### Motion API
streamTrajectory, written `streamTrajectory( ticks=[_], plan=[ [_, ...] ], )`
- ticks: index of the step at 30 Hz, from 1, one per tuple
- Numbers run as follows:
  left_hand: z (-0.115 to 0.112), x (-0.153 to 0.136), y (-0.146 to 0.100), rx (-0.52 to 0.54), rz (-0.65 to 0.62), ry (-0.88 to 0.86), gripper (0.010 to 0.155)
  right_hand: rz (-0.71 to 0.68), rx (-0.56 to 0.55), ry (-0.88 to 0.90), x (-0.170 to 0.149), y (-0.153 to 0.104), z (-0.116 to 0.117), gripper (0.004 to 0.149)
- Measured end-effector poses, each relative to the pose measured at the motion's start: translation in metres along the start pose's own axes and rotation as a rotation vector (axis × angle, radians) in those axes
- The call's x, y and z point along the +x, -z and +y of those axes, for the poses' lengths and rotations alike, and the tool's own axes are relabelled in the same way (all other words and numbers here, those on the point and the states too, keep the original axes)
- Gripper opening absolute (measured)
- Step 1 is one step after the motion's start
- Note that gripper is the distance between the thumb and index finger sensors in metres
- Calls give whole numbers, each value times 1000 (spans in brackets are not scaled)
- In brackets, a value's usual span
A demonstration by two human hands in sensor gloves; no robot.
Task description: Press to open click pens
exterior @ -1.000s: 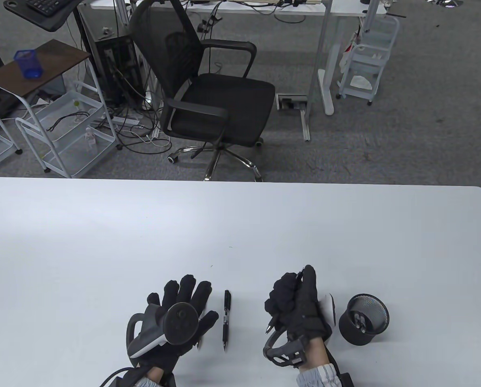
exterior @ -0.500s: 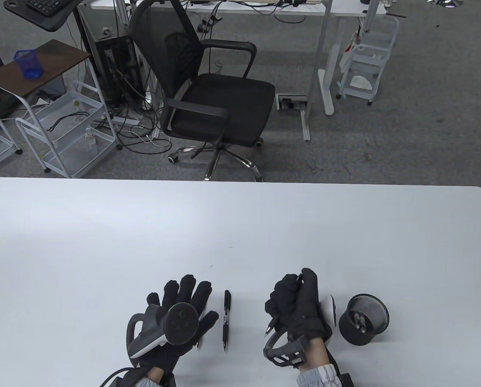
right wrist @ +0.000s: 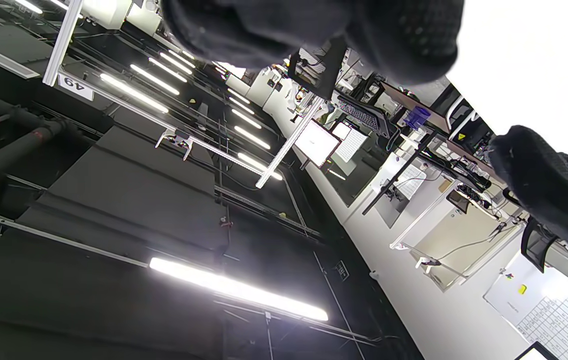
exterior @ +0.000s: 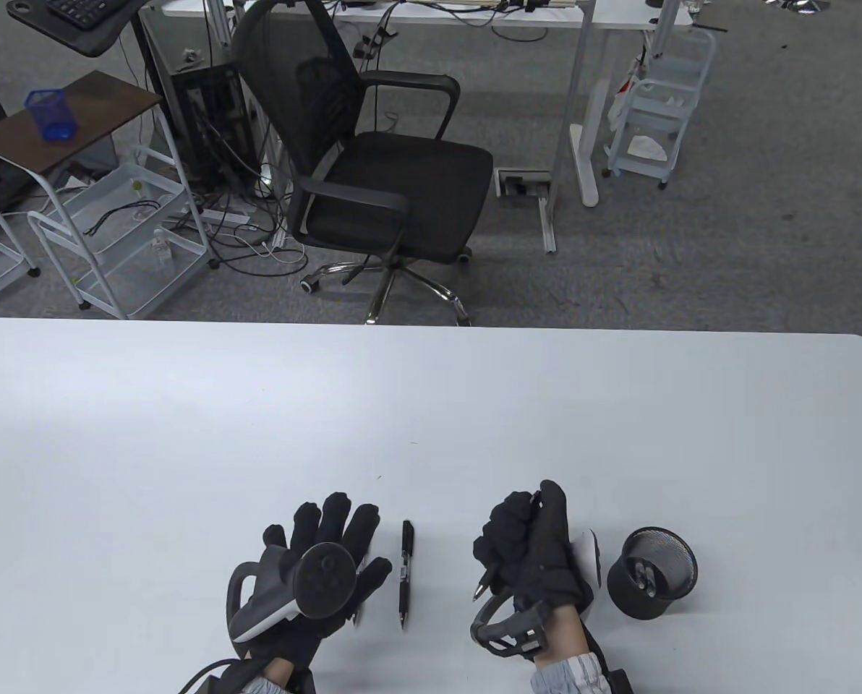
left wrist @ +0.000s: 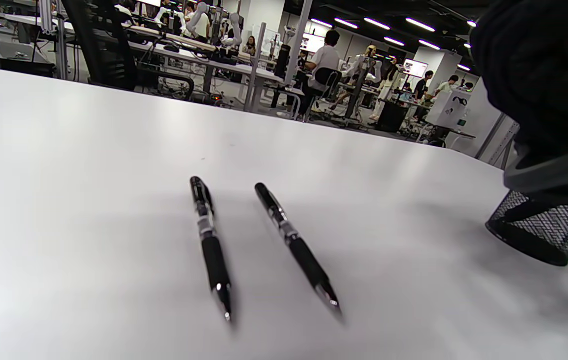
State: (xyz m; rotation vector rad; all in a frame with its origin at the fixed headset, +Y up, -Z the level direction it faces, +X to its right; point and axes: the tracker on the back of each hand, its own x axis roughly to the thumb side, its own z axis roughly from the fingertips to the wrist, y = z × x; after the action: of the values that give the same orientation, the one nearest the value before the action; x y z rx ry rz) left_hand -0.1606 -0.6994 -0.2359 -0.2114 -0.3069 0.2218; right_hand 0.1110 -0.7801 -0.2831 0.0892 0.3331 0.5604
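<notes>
**Pen could slip under the thumb**

The right hand (exterior: 528,549) grips 1 pen (exterior: 483,584), thumb on its top. An off-centre push could skid it loose. The left hand (exterior: 322,567) lies flat, fingers spread, beside 2 pens (left wrist: 211,245) on the table (exterior: 185,434).

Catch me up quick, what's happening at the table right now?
The right hand grips a click pen in its fist, thumb at the button end, tip pointing down toward the person. The left hand rests flat on the white table, holding nothing. Two more pens lie side by side: one partly hidden under the left hand from above, the other between the hands. A black mesh cup with something inside stands right of the right hand.
</notes>
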Motion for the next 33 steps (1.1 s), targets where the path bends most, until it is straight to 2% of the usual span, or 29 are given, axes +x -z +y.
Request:
streamTrajectory(
  ticks=[14,17,20,23,29,33],
  plan=[
    [0,0,0,-1,0,1,69,5,34,-42,0,2,2,62],
    [0,0,0,-1,0,0,69,-1,52,-133,4,5,8,58],
    [0,0,0,-1,-1,0,69,-1,92,-319,8,9,14,55],
    [0,0,0,-1,-1,0,69,-8,32,-391,9,10,15,50],
    [0,0,0,0,-2,-2,69,-21,50,-523,14,11,16,49],
    [0,0,0,0,0,0,68,38,20,-695,17,10,17,49]
  ],
)
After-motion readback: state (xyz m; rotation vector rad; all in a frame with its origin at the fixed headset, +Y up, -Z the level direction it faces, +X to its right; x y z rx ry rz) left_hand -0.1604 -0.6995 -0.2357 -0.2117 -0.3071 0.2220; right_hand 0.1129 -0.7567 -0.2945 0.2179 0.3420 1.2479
